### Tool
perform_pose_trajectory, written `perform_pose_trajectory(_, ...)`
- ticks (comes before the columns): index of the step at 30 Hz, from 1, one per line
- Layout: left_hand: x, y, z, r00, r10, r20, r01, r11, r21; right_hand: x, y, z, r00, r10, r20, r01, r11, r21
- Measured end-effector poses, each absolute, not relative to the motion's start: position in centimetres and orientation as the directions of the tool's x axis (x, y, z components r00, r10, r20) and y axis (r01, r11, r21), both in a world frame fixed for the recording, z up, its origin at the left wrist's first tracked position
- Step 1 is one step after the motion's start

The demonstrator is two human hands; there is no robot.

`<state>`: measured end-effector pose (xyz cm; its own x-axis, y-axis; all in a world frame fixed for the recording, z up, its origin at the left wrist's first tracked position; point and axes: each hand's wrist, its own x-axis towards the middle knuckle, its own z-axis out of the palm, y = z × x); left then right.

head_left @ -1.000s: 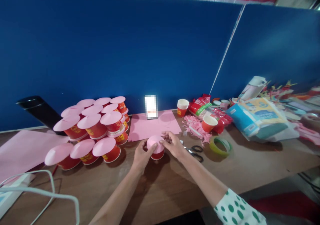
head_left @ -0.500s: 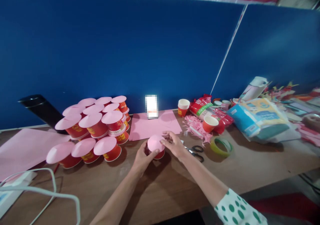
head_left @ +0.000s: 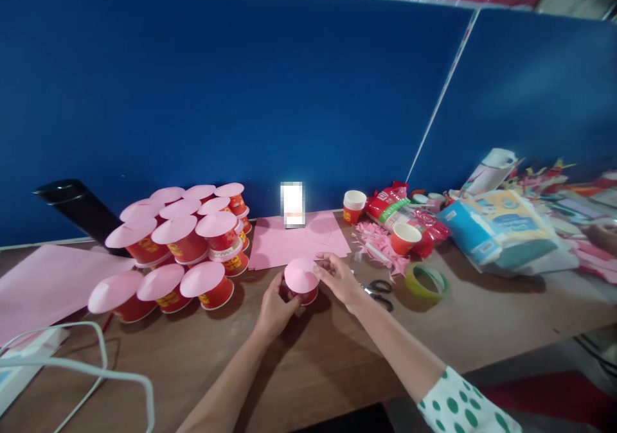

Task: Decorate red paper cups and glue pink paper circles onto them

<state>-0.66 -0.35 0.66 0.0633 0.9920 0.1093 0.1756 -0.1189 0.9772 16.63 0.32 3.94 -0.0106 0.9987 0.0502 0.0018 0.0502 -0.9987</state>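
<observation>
A red paper cup stands upright on the table in front of me, with a shallow pink paper cone on top like a roof. My left hand is curled round the cup's left side, its thumb low at the front. On the other side, my right hand has its thumb and fingers closed at the cone's right rim; its fingertips are partly hidden. To the left are rows of red cups with pink cones, some stacked in two layers.
Pink paper sheets lie behind the cup, below a bright phone. To the right are scissors, a tape roll, paper scraps, spare cups and a blue-white packet. White cables cross the near left.
My left thumb has slid down from the cone's front edge to the cup below it. My right fingers have shifted slightly to the cone's right rim. The cup stays in place.
</observation>
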Motion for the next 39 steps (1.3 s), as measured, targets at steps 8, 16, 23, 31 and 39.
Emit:
perform_pose_trajectory(8,-0.5,-0.6,1.0,0.072,0.992,0.101,0.182,-0.112,0.977,16.3,0.3,3.3,-0.010,0.997,0.072,0.073,0.073,-0.995)
perform_pose_trajectory(16,-0.4,-0.7,1.5,0.041,0.997,0.073,0.159,-0.078,0.984,16.3,0.1,3.4,-0.024,0.999,0.036,0.001,0.036,-0.999)
perform_pose_trajectory(23,-0.3,-0.8,1.7,0.041,0.996,0.079,0.160,-0.084,0.983,16.2,0.0,2.9,-0.029,0.998,0.059,0.091,0.061,-0.994)
perform_pose_trajectory(31,-0.4,-0.7,1.5,0.054,0.992,0.114,0.222,-0.123,0.967,16.3,0.0,3.3,-0.040,0.999,0.010,0.004,0.010,-1.000)
perform_pose_trajectory(39,-0.4,-0.6,0.9,0.038,0.990,0.137,0.249,-0.142,0.958,16.1,0.1,3.3,0.014,0.999,-0.041,-0.109,-0.039,-0.993)
